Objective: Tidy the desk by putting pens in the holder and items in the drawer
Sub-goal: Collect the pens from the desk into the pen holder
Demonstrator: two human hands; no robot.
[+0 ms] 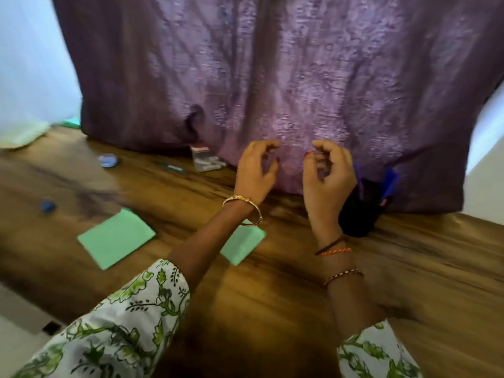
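A black pen holder stands on the wooden desk at the right, against the purple curtain, with blue pens sticking out of it. My right hand hovers just left of the holder, fingers loosely curled, with nothing visible in it. My left hand is raised beside it, fingers also loosely curled and empty. A green pen lies near the curtain's hem. Two green paper pads lie flat on the desk; my left forearm covers part of the right one.
A purple curtain hangs over the desk's far edge. A clear small box sits at its hem. A round blue item and a small blue block lie at the left. The image is blurred.
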